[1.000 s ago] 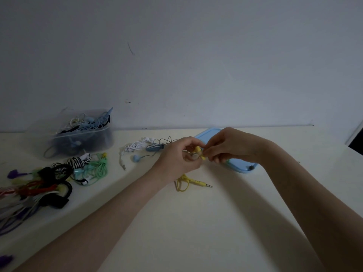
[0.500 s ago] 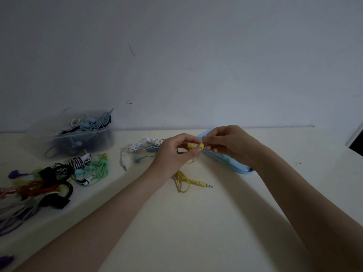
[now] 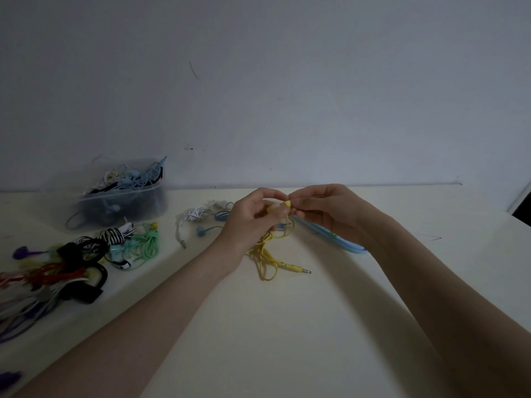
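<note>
Nearest the camera, two bare forearms reach forward over the pale worktop (image 3: 287, 326). Beyond them, the yellow earphones (image 3: 267, 257) trail down onto the worktop in loose loops, and their metal plug (image 3: 305, 270) lies flat, pointing right. The cable rises from there to the hands, which meet just above the surface. The left hand (image 3: 250, 222) has its fingers curled and clamped on one earbud end. The right hand (image 3: 330, 214) pinches the other yellow bud between thumb and forefinger, and the two hands almost touch.

Under the right wrist lies a light blue lid (image 3: 346, 245). To the left of the hands lie white earphones (image 3: 195, 214) and a blue earbud (image 3: 201, 229), then a green bundle (image 3: 146, 242) and a tangled pile of coloured cables (image 3: 57, 268). Farther back, against the wall, a clear container (image 3: 120, 202) holds more cables.
</note>
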`<state>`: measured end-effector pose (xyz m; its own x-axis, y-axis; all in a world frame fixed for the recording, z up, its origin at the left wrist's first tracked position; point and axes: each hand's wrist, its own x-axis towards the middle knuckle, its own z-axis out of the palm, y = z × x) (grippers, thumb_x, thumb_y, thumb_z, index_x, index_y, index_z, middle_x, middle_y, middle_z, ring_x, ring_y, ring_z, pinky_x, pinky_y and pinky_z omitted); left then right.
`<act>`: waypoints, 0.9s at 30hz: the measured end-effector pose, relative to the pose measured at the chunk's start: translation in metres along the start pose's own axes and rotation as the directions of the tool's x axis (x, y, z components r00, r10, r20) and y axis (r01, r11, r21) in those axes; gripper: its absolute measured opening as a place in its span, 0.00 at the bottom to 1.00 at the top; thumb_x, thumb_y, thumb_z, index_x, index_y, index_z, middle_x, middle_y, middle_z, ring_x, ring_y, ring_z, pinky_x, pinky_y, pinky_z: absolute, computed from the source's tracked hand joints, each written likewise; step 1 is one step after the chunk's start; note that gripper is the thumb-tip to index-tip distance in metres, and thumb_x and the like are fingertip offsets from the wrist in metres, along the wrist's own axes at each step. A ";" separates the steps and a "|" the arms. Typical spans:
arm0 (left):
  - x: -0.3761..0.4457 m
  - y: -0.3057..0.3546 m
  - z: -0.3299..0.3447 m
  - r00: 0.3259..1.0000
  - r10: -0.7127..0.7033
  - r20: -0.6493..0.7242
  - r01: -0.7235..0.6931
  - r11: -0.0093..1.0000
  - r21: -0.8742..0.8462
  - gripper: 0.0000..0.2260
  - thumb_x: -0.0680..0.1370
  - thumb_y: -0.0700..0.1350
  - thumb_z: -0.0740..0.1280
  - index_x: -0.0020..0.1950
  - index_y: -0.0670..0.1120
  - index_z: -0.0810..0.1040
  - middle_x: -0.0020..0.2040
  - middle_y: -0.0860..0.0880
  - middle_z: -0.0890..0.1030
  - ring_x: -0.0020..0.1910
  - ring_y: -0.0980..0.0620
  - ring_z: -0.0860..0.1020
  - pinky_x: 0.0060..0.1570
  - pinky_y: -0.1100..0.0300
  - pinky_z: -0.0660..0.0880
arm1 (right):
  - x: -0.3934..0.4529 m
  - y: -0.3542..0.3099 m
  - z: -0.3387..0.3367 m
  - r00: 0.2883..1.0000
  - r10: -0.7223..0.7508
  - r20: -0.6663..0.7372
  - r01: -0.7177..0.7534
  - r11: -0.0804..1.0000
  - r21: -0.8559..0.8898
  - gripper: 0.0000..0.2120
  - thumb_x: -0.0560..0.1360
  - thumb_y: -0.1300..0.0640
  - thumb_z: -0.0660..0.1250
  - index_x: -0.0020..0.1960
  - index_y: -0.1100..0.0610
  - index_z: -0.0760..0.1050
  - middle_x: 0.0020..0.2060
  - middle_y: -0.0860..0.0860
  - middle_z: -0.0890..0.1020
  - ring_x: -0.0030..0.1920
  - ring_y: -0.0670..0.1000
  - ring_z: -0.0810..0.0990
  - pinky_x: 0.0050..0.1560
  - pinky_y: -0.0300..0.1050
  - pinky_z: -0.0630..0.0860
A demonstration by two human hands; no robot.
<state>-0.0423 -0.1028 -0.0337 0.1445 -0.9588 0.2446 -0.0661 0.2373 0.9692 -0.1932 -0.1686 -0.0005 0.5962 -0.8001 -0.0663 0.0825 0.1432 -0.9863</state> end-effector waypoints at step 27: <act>0.002 -0.003 -0.003 0.997 -0.030 -0.066 0.026 0.997 -0.067 0.04 0.73 0.36 0.69 0.42 0.45 0.78 0.35 0.53 0.82 0.30 0.62 0.76 0.34 0.69 0.72 | 0.000 0.001 0.004 0.999 -0.027 -0.038 0.029 0.998 0.049 0.03 0.71 0.71 0.65 0.42 0.67 0.77 0.31 0.54 0.82 0.32 0.47 0.82 0.40 0.35 0.80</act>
<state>-0.0393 -0.1050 -0.0359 0.2113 -0.9531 0.2168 0.0038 0.2226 0.9749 -0.1903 -0.1658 -0.0005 0.5631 -0.8252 -0.0450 0.1388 0.1481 -0.9792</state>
